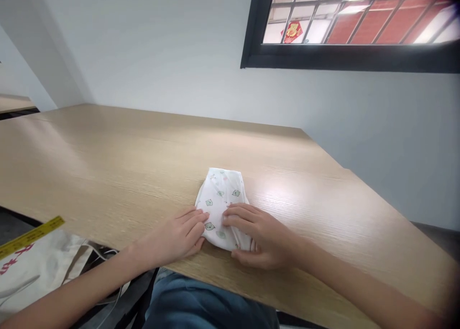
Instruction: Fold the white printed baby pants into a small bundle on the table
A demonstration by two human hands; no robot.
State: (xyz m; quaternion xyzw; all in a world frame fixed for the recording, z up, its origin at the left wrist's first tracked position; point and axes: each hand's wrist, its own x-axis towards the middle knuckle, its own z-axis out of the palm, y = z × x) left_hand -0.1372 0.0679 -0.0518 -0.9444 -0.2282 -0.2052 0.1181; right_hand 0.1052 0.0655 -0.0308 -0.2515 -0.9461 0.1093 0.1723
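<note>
A small folded white cloth [220, 204] printed with green bear faces and leaves lies on the table, close to its front edge. It narrows toward the far end, and layered edges show along its sides. At its left edge, my left hand [181, 235] has its fingers together on the fabric, with the thumb low beside the near corner. My right hand [264, 235] curls over the right side, fingers on top and thumb by the near edge. Both hands grip the cloth loosely against the tabletop. My right palm hides part of its right edge.
The wide wooden table [143, 152] runs back to a pale wall [161, 46] with a dark-framed barred window [345, 56]. At lower left, below the table edge, are a white bag [53, 252] with red lettering, a yellow measuring strip [36, 233] and a pale cord [98, 252].
</note>
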